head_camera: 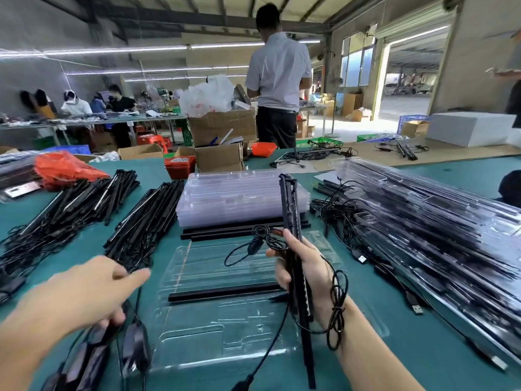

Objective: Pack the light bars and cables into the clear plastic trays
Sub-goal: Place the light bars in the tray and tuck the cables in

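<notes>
The right hand (303, 266) is gripping a black light bar (294, 249) with fingers curled round its middle, holding it nearly upright over the right side of the open clear tray (225, 328); the bar's long axis is running from near the viewer's forearm up and away, its far end pointing toward the stack of clear trays (239, 196) just beyond the open tray. A black cable (337, 300) is hanging from this bar, looping over the wrist and trailing down across the tray's right edge. Inside the open tray, a second black bar (225, 292) is lying flat in a slot, its long axis running left to right, crosswise to the held one. The left hand (84, 294) is reaching out left of the open tray with its forefinger stretched forward; it is blurred, and whether the lower fingers are holding one of the dark cable parts beneath them cannot be told. More loose bars (234, 231) are lying between the open tray and the stack, also left to right. Left of the open tray, bundles of bars with cables (143, 218) are lying fanned on the green table (394, 342), long axes pointing away and rightward. Right of the open tray, packed trays (439, 230) are piling up, with tangled cables and USB plugs crowding the gap between. Beyond the stack, a person in a white shirt (279, 71) is standing among cardboard boxes (220, 128).
</notes>
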Motion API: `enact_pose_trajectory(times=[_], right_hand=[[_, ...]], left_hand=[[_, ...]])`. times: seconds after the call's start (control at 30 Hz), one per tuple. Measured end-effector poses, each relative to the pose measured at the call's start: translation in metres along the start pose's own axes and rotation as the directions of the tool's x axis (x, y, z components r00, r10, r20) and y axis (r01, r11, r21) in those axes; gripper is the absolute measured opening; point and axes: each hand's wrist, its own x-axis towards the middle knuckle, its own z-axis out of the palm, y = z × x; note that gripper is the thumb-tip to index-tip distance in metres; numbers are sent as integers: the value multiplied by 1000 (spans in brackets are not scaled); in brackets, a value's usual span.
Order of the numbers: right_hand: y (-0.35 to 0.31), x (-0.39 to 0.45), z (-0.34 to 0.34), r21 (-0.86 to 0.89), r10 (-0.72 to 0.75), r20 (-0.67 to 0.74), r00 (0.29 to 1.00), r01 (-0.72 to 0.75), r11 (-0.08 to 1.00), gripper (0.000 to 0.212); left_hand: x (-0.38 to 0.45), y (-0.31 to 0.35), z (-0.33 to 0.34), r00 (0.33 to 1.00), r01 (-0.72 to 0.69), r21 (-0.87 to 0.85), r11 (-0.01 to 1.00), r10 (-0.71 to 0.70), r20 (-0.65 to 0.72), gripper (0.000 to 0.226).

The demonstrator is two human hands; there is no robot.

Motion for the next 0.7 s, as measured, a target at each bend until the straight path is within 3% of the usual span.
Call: enact_pose_trajectory(times=[0.07,0.1,0.2,0.3,0.4,0.53,0.7], right_hand=[[-16,-1,10,-83,-40,90,995,47,995,20],[-26,-1,16,-127,-52,139,989,69,990,17],[-57,-5,28,-283,-20,306,952,112,953,33],[-78,-12,33,-426,166,453,876,49,903,22],[-81,-18,35,-545,320,518,794,18,838,15],[-75,-18,28,-668,404,484,776,29,744,23],[-72,-10,4,-478,455,628,632,-148,866,53]], left_hand=[[7,13,0,976,-190,-203,960,162,-148,32],[6,23,-1,945,-299,-334,894,228,-236,28],[6,57,-8,839,-522,-551,652,275,-470,27],[12,77,-20,839,-541,-668,511,275,-469,49],[18,92,-25,877,-477,-745,466,312,-366,62],[27,95,-16,842,-531,-721,445,370,-392,22],[33,79,-6,846,-531,-760,374,285,-451,13]])
